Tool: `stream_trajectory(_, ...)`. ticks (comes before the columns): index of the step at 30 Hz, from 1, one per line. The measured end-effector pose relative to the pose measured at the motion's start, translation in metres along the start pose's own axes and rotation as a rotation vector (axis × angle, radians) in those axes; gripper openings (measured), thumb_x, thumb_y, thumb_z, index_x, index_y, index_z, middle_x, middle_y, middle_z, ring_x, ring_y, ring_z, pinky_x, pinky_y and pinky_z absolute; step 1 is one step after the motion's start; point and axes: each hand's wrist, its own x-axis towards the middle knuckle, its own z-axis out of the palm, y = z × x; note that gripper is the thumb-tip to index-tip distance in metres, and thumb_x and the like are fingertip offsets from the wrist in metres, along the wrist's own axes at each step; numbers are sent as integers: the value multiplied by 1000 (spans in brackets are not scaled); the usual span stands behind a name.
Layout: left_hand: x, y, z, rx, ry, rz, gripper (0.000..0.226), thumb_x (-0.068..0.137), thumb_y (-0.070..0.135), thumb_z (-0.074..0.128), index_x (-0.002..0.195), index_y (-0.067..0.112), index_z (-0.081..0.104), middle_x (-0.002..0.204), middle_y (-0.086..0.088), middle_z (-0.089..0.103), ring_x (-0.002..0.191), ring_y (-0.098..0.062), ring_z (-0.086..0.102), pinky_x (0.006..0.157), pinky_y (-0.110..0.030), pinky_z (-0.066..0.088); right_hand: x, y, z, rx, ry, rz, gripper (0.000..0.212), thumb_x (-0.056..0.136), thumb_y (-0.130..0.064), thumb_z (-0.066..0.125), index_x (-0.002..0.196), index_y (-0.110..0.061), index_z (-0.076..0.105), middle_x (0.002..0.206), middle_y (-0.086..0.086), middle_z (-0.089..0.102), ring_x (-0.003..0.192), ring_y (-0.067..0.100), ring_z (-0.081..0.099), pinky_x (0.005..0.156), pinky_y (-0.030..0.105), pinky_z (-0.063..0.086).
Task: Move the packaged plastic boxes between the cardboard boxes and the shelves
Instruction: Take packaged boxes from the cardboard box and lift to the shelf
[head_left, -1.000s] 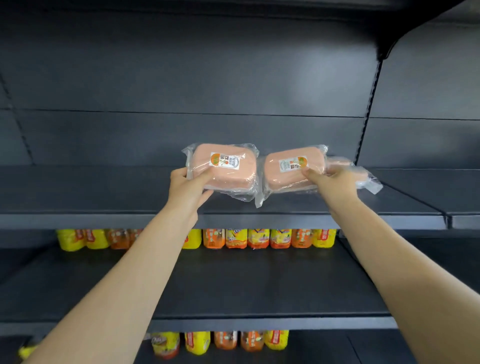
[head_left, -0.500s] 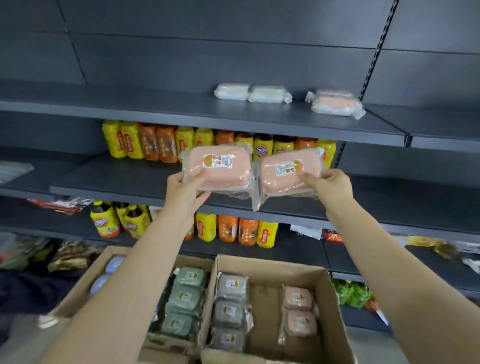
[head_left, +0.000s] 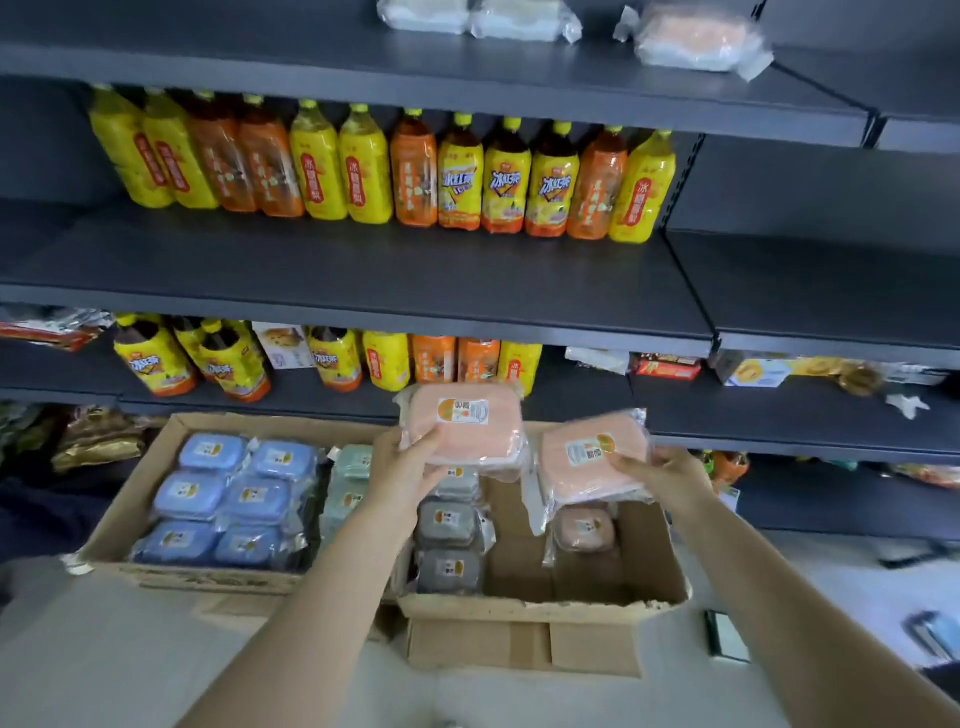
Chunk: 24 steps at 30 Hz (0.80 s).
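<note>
My left hand (head_left: 402, 470) grips a pink packaged plastic box (head_left: 462, 428) by its lower left edge. My right hand (head_left: 662, 478) holds a second pink packaged box (head_left: 589, 460), thumb on its face. Both boxes hang above the right cardboard box (head_left: 545, 605), which contains grey packaged boxes (head_left: 449, 545) and one pink box (head_left: 584, 530). The left cardboard box (head_left: 171, 569) is filled with blue packaged boxes (head_left: 228, 499) and green ones (head_left: 348, 483). On the top shelf (head_left: 467, 83) lie two white packaged boxes (head_left: 483, 18) and a pink one (head_left: 696, 39).
Rows of yellow and orange drink bottles (head_left: 384, 166) line the middle shelf, with more bottles (head_left: 322, 358) on the shelf below. Snack packets (head_left: 665, 366) lie on the lower right shelf. A dark object (head_left: 724, 636) lies on the floor at the right.
Both hands have come down with the two pink boxes, from the top shelf level to just above the right cardboard box. My view has tilted down to the cartons.
</note>
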Motion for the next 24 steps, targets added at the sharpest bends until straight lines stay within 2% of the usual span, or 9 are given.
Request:
stream_trajectory(3,20,-21,1,28,-8,-87,28,87,14,66,114,9,58,111,-3,63,106,-17,59,90,-32,49,17,30,10,-11,-1,97,42,73,-34,80,99,-4,65,95,11,67,76,19,60,57,25,45)
stream_trajectory(6,43,-41,4,32,34,-148,24,86,12,67,107,10,57,109,-4,60,106,-19,57,94,-36,49,35,59,20,-70,12,164,42,74,-37,79,97,-7,59,88,5,61,69,14,55,54,24,41)
stream_trajectory(8,54,-56,6,64,56,-182,29,85,15,69,110,9,56,113,-3,58,109,-18,55,90,-34,50,46,79,24,-145,2,212,36,75,-38,77,86,-10,57,76,2,57,63,13,53,52,26,42)
stream_trajectory(10,66,-75,8,119,86,-206,38,83,18,71,116,10,55,121,-5,56,110,-18,54,85,-31,52,55,97,26,-260,-26,253,36,76,-42,75,79,-11,56,70,3,59,62,20,57,59,30,46)
stream_trajectory(13,83,-103,18,245,139,-188,36,83,22,71,114,14,54,119,-3,55,103,-17,54,77,-27,50,71,121,27,-385,-25,336,42,76,-47,72,90,-8,64,66,3,58,66,23,58,53,27,40)
stream_trajectory(16,100,-130,35,281,188,-190,39,85,23,69,117,10,52,109,-2,53,92,-16,54,68,-21,46,94,148,29,-397,-49,391,45,77,-45,70,97,-5,67,66,3,58,65,22,56,52,26,38)
stream_trajectory(18,116,-151,48,250,223,-229,46,84,21,70,123,8,48,118,-3,50,102,-19,53,71,-23,47,113,166,32,-427,-87,421,44,78,-46,67,97,-6,68,60,0,56,58,17,55,50,25,40)
stream_trajectory(21,142,-184,68,173,285,-274,41,84,16,70,118,8,48,120,-5,49,110,-20,50,84,-28,47,144,191,40,-450,-158,470,50,77,-55,64,92,-8,68,60,0,57,62,18,59,62,29,49)
stream_trajectory(24,173,-219,81,103,324,-284,45,83,13,70,121,8,47,127,-8,50,119,-24,50,90,-31,46,174,220,53,-449,-221,510,52,78,-59,62,94,-9,64,65,0,55,65,17,56,60,26,45)
